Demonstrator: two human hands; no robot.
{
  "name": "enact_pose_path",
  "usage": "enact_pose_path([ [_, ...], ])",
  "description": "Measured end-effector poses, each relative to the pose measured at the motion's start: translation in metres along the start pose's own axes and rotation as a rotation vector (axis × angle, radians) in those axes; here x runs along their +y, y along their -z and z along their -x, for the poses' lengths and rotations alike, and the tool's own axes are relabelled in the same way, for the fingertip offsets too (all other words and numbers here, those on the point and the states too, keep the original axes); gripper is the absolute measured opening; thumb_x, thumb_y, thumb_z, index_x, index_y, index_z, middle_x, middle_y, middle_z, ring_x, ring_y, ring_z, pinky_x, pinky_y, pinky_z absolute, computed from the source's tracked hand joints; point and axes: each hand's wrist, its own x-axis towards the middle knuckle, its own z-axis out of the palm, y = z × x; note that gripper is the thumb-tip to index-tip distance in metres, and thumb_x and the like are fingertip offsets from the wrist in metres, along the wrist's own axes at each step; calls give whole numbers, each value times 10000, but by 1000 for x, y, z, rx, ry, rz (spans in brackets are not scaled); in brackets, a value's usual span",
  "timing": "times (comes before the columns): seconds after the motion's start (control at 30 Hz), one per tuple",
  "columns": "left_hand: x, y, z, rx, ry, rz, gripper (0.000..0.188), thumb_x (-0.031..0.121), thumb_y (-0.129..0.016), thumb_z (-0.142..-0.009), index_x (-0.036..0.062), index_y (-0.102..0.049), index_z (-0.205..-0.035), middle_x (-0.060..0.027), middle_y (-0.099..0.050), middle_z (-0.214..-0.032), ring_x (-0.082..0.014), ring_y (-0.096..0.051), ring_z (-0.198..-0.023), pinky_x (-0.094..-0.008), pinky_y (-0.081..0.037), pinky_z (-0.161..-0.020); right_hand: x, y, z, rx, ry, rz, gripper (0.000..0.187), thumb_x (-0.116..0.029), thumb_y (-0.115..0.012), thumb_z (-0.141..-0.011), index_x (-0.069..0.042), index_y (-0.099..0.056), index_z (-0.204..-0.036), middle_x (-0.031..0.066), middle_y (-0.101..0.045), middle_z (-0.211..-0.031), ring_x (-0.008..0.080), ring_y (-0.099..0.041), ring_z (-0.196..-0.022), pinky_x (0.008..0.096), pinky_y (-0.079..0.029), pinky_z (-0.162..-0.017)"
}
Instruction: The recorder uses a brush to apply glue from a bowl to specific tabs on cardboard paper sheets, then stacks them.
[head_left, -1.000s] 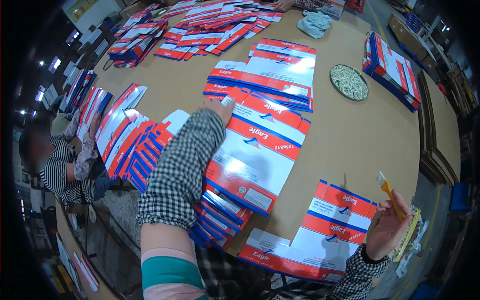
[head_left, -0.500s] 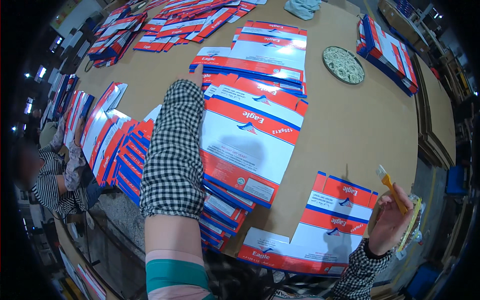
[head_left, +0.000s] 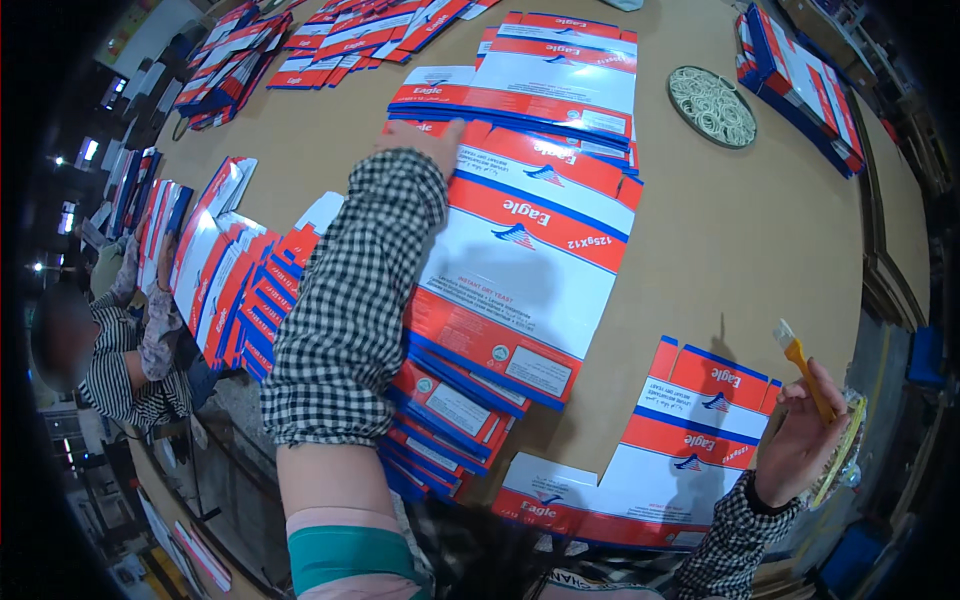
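My left hand (head_left: 428, 143) lies on the far left part of a flat, red, white and blue printed carton (head_left: 530, 260), the top one of a stack. Its thumb and fingers look spread, though the sleeve hides part of them. Toward the right, my right hand (head_left: 797, 450) is closed around the orange-yellow handle of a brush (head_left: 807, 373), bristles pointing up and away. Below and left of that hand, a single flat carton (head_left: 670, 475) rests at the table's near edge. Behind the first stack sits another pile of flat cartons (head_left: 560, 85).
A round dish of pale rubber bands (head_left: 712, 107) stands at the far right, near a bundle of cartons (head_left: 803, 90). More carton piles (head_left: 350, 40) cover the far left. A yellow-rimmed clear container (head_left: 843, 455) is beside my right hand. Another person (head_left: 125, 350) works at left.
The whole view has shifted slightly. My left hand has moved a little nearer and to the right over the top carton. My right hand still grips the brush.
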Motion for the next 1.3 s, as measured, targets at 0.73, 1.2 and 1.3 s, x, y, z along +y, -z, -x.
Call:
enact_pose_path([
  [0.73,-62,-27,29,-27,-578,64,570,456,-554,-800,9,-499,-1150,-203,-515,-1087,-302,-482,-1055,-369,-392,-908,-18,3,12,62,0,54,478,-386,-200,-951,-22,-483,-1077,168,-494,-1166,172,-527,-829,320,-409,-800],
  [1.2,-29,-32,-139,180,-196,270,668,530,-455,-824,-5,-447,-1223,-215,-531,-1149,-286,-508,-1085,-365,-392,-924,-6,4,6,38,-14,35,466,-384,-200,-954,-39,-487,-1079,166,-502,-1166,173,-532,-847,313,-427,-793],
  [1.3,-4,-49,-142,24,-190,400,681,539,-454,-819,-4,-439,-1230,-218,-529,-1150,-286,-505,-1090,-366,-390,-927,-4,11,5,59,-20,98,460,-381,-202,-954,-43,-488,-1079,166,-507,-1160,172,-537,-847,311,-430,-795],
])
